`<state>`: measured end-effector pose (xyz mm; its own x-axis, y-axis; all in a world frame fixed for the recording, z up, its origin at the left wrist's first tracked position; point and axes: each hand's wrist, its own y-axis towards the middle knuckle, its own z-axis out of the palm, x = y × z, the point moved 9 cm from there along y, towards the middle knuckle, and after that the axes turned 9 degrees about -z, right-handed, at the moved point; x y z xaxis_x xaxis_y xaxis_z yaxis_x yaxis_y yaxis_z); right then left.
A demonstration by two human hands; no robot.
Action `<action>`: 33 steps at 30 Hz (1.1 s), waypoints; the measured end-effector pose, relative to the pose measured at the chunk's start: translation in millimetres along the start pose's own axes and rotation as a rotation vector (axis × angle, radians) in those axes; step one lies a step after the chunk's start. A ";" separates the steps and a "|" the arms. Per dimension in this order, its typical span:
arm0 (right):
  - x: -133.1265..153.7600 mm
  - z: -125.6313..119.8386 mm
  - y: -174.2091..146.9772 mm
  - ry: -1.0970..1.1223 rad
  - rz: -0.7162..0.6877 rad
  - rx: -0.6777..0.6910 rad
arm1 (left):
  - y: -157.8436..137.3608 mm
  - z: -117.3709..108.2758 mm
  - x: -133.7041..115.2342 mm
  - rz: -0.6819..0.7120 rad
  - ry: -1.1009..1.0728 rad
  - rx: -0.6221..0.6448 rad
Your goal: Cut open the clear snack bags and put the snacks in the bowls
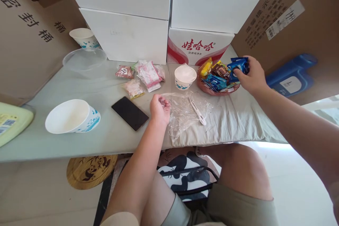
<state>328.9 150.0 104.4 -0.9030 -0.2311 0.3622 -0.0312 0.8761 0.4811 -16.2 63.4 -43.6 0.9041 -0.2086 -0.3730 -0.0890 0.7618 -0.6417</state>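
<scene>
Fingers of the right hand (253, 77) grip 1 blue packet (238, 69)

It is at the right side of the pink bowl (219, 93), by other snack packets (221, 72). A hasty pull might drag neighbours over the rim. Fingers of the left hand (160, 111) curl beside clear film (181, 118); whether they grip it cannot be told. Snagging that film could shift the slim white tool (198, 112) among its folds.
</scene>
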 end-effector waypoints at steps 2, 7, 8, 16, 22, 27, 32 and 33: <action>12.7 8.1 16.8 -0.101 -0.103 0.058 | 1.2 0.7 0.7 0.001 0.009 0.003; 51.3 43.1 27.1 -0.207 -0.336 0.236 | 2.3 1.6 0.5 -0.003 0.009 0.002; 56.1 50.2 25.1 -0.217 -0.368 0.272 | 2.1 1.6 0.6 -0.007 0.007 0.003; 48.7 53.1 25.8 -0.240 -0.152 0.351 | 2.5 -1.6 1.5 -0.025 0.016 0.026; 50.5 39.8 24.4 0.008 0.090 0.225 | 2.1 -2.4 3.1 -0.043 0.028 -0.002; 49.1 33.4 23.9 -0.084 0.076 0.183 | -0.2 -1.2 4.7 -0.047 0.030 0.000; 28.4 24.8 29.3 -0.009 0.139 0.121 | -0.1 -1.4 4.3 -0.055 0.034 0.014; 26.3 27.0 30.1 -0.018 0.123 0.155 | 0.1 -1.3 4.4 -0.057 0.037 0.012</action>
<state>292.7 181.7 106.9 -0.9114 -0.1116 0.3961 0.0158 0.9523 0.3048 -12.7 61.7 -46.2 0.8916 -0.2743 -0.3604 -0.0324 0.7551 -0.6548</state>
